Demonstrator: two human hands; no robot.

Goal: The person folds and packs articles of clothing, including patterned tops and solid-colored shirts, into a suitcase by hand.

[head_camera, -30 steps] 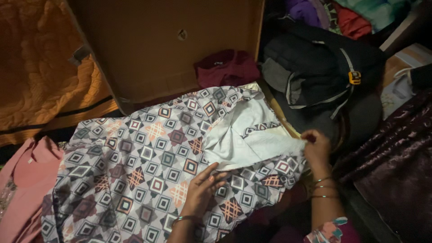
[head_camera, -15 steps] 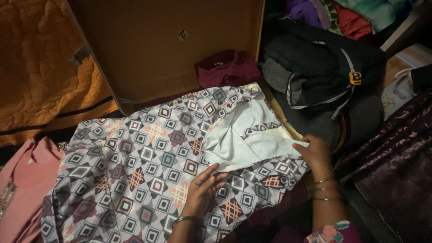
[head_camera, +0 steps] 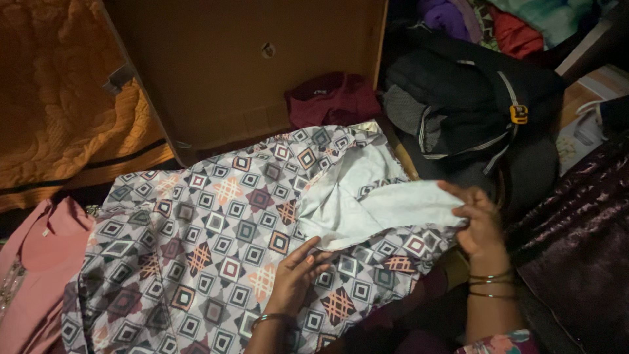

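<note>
**White flap drawn further over the patterned cloth**

The right hand has shifted outward since a moment ago, pinching the white inner flap of the geometric-print cotton garment, pulling it taut. The left hand presses flat on the print, fingers spread. A dark jacket crowds the right edge; a cardboard box stands behind.

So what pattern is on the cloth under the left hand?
The cloth has a geometric diamond-and-square print on pale grey, in maroon, orange and dark tones. Head view shows it.
</note>
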